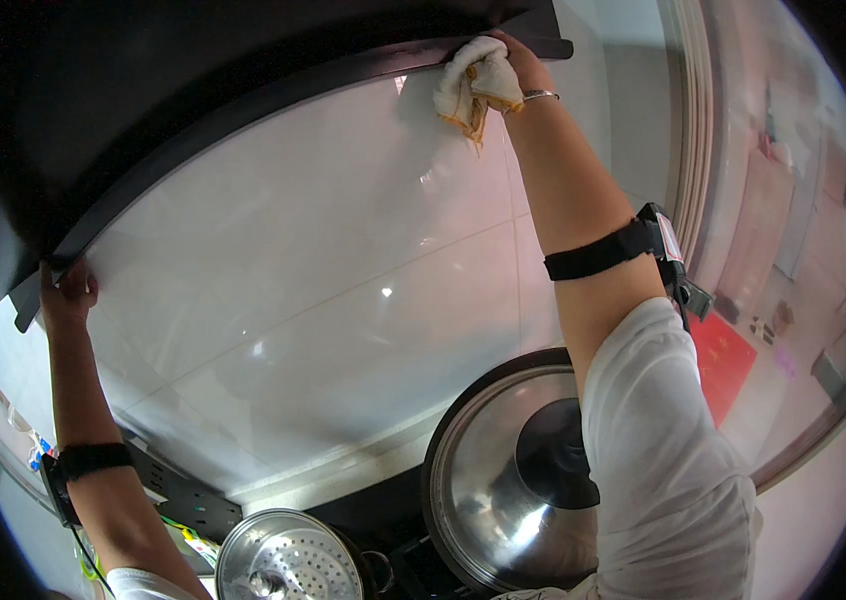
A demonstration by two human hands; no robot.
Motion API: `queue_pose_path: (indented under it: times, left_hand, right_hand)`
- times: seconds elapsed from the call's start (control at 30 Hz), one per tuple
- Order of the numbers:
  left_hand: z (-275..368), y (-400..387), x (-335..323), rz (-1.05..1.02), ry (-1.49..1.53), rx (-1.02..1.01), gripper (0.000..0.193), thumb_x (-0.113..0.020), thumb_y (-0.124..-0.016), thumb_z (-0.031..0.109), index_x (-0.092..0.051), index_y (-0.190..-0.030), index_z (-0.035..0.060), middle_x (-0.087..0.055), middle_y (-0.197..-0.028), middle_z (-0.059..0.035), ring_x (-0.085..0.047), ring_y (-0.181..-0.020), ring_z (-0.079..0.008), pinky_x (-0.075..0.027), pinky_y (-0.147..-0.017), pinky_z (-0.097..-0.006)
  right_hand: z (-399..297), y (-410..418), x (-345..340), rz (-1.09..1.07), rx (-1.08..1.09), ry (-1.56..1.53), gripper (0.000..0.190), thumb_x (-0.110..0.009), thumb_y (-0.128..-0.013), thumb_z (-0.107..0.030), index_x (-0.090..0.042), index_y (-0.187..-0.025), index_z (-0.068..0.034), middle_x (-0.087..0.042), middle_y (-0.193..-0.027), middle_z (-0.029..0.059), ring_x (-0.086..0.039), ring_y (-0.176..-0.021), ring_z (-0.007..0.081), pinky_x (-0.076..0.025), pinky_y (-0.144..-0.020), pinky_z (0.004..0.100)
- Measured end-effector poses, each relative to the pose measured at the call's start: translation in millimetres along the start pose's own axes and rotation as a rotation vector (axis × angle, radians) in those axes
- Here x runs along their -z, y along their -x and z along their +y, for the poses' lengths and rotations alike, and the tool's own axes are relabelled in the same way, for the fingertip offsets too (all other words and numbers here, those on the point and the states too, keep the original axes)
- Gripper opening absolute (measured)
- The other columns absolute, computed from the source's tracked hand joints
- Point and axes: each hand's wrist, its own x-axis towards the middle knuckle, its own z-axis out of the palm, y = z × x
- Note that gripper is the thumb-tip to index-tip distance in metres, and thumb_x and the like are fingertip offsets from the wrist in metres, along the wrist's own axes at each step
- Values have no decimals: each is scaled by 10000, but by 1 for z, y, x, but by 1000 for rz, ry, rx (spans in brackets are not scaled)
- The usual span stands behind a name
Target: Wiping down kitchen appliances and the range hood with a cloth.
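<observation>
Overhead, the black panel of what looks like a range hood (258, 97) spans the top of the view. My right hand (528, 67) is raised to its lower edge near the right end, closed on a white cloth with yellow-brown edging (479, 86) that hangs down beside the fingers. At the left end of the same edge, my left hand (69, 292) grips the black rim, thumb and fingers on either side of it. Both forearms carry black straps with small devices.
Below stand a large wok with a domed metal lid (498, 480) and a smaller pot with a glass lid (288, 559) on a black cooktop (385, 487). Light wall tiles (318, 225) lie behind. A framed glass pane (790, 225) is at the right.
</observation>
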Motion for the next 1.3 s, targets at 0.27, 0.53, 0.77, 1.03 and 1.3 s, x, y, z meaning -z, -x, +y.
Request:
queue_pose_path:
  times: [0.27, 0.53, 0.77, 1.03, 1.3]
  left_hand:
    - [10, -54, 34, -416, -230, -116, 289, -509, -780, 433, -543, -893, 169, -601, -799, 27, -522, -765, -78, -269, -731, -326]
    - [5, -33, 13, -120, 16, 80, 322, -530, -769, 429, -540, -850, 117, -602, -772, -3, -529, -738, -95, -270, -743, -334]
    - [74, -76, 91, -623, -142, 151, 432, -585, -649, 449, -567, -874, 80, -595, -783, -72, -538, -673, -181, -382, -578, -333]
    - [-3, 24, -9, -117, 17, 28, 324, -523, -730, 334, -481, -921, 76, -512, -657, -113, -511, -670, -228, -313, -773, -416]
    - [-2, 26, -2, -94, -16, -30, 390, -492, -765, 372, -456, -1039, 95, -513, -811, -113, -484, -807, -216, -262, -882, -513]
  right_hand:
    - [-9, -38, 24, -178, -102, -10, 193, -465, -817, -238, -528, -841, -57, -573, -803, 77, -564, -764, 216, -469, -705, 344]
    - [-10, 2, 9, -62, 59, 229, 247, -446, -795, -279, -539, -818, -52, -573, -817, 87, -553, -760, 212, -460, -686, 331]
    - [27, -10, 19, -995, -116, 152, 543, -361, -816, -531, -564, -781, -29, -519, -601, 121, -480, -474, 261, -423, -466, 413]
    - [-31, -16, 83, -395, 312, 521, 281, -443, -864, -104, -414, -1132, -24, -505, -1004, 92, -515, -888, 163, -427, -775, 264]
    - [-56, 17, 94, -445, 720, 1340, 365, -439, -837, -87, -379, -1191, -22, -507, -1019, 107, -518, -912, 184, -419, -796, 267]
